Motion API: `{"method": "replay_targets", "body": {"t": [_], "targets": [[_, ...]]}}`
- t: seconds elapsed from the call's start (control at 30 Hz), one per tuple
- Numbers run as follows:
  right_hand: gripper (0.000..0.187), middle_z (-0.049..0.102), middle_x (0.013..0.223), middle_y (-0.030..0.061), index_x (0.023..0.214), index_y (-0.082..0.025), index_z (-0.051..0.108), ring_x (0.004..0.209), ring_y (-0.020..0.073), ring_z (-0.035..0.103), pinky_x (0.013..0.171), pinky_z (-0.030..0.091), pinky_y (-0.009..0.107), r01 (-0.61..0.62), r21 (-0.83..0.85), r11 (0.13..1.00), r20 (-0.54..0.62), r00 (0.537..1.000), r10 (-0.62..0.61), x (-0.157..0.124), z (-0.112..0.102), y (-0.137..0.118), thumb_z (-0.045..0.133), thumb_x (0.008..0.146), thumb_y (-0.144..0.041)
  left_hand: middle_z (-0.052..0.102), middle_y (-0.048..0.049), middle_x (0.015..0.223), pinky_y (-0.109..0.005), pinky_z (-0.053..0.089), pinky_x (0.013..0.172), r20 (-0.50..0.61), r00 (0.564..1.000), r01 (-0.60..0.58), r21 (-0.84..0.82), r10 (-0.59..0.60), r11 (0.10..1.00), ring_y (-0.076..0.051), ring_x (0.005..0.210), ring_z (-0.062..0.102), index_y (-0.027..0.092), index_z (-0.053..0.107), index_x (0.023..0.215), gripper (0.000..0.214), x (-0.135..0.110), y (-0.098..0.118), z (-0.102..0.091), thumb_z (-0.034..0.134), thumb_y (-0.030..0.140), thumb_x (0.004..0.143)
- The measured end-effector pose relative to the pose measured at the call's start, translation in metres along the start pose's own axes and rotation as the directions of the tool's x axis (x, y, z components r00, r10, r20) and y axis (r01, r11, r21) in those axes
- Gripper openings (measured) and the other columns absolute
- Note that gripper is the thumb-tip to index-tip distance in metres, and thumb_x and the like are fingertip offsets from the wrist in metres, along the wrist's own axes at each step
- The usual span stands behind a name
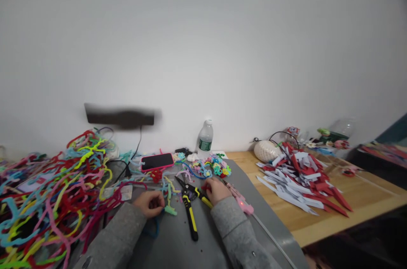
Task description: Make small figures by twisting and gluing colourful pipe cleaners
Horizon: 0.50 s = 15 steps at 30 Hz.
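My left hand (149,204) is pinched closed over the grey mat, and a dark blue pipe cleaner (154,227) loops down beneath its fingertips. Just right of them lies a small light-green pipe-cleaner piece (170,210). Pliers with black and yellow handles (190,217) rest between my hands, their handles spread. My right hand (217,190) is curled closed beside the right handle; what its fingers hold, if anything, is hidden. Against its outer side is a pink glue gun (243,204) with a lit red spot and a pale cord.
A large tangle of coloured pipe cleaners (73,192) covers the left side. Behind my hands are a phone (157,161), a water bottle (206,138) and small pipe-cleaner flowers (219,166). Red and white folded paper (302,177) is piled on the wooden table (365,194) to the right.
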State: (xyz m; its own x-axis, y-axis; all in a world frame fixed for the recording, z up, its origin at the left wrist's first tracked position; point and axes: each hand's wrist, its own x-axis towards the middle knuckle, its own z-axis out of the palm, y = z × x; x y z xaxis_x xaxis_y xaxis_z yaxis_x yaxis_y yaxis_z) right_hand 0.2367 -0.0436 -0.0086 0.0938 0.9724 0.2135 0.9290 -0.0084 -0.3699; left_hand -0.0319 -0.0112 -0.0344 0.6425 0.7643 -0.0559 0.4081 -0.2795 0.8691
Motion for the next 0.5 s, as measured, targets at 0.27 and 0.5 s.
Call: {"method": "replay_targets", "body": {"t": [0.27, 0.5], "targets": [[0.015, 0.063, 0.057, 0.0037, 0.069, -0.016, 0.065, 0.046, 0.0157, 0.054, 0.043, 0.039, 0.026, 0.010, 0.758, 0.652, -0.086, 0.993, 0.085, 0.006, -0.024, -0.006, 0.063, 0.063, -0.029, 0.043, 0.0072, 0.050, -0.016, 0.028, 0.043, -0.001, 1.000, 0.001, 0.008, -0.001, 1.000, -0.005, 0.044, 0.036, 0.014, 0.052, 0.063, 0.007, -0.001, -0.001, -0.001, 0.057, 0.016, 0.058], [0.022, 0.059, 0.054, 0.0006, 0.070, -0.016, 0.063, 0.041, 0.0115, 0.048, 0.038, 0.037, 0.023, 0.114, 0.883, 0.456, -0.206, 0.966, 0.157, 0.004, -0.038, -0.014, 0.068, 0.061, -0.036, 0.043, 0.0073, 0.050, -0.016, 0.028, 0.042, 0.007, 1.000, 0.001, -0.010, -0.001, 1.000, -0.005, 0.044, 0.037, 0.015, 0.052, 0.062, 0.008, 0.000, 0.000, 0.000, 0.058, 0.017, 0.058]]}}
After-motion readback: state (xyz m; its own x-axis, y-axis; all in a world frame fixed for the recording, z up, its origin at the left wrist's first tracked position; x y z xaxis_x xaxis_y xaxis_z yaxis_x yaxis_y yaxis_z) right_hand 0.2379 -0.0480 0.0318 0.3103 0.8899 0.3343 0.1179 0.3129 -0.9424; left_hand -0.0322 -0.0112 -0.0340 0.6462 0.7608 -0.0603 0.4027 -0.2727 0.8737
